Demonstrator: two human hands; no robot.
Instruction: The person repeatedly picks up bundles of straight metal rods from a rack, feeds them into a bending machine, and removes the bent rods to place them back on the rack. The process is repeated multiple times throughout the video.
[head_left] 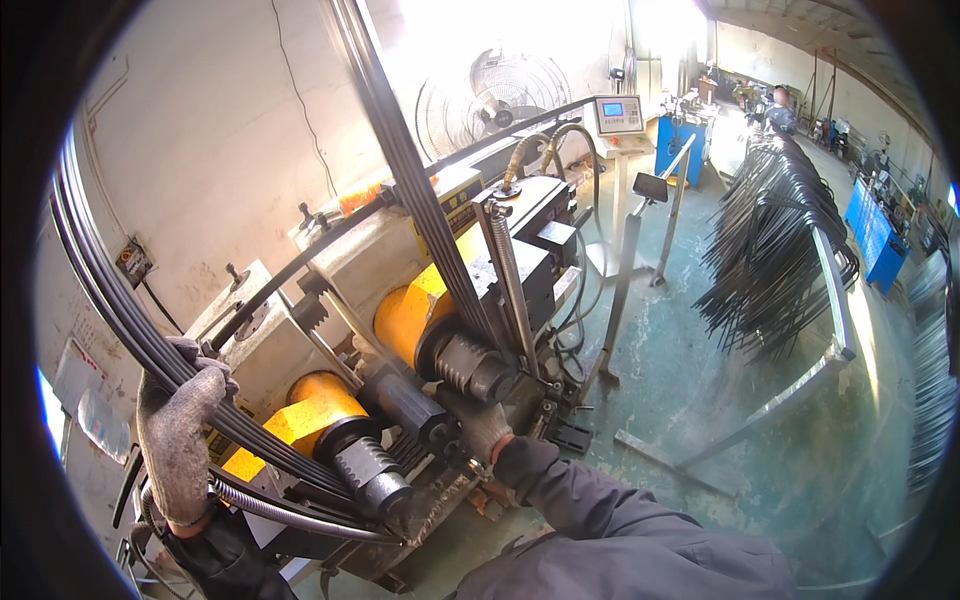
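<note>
My left hand point(183, 435), in a grey knit glove, wraps round a bundle of long dark metal rods point(112, 295) at the left. These rods slope down to a grooved roller point(368, 465) in front of a yellow housing point(310, 410) on a bending machine. A second rod bundle point(400, 150) comes down from the top to another grooved roller point(470, 365). Between the rollers lies a dark cylinder point(408, 405). My right hand point(487, 430), also gloved, reaches in beside the cylinder's near end; its fingers are mostly hidden and blurred.
A control panel point(618, 115) with a lit screen stands behind the machine, near a large fan point(500, 100). To the right, a metal rack point(770, 420) carries many bent dark rods point(775, 240). Blue machines point(877, 235) and a person point(780, 112) are farther off.
</note>
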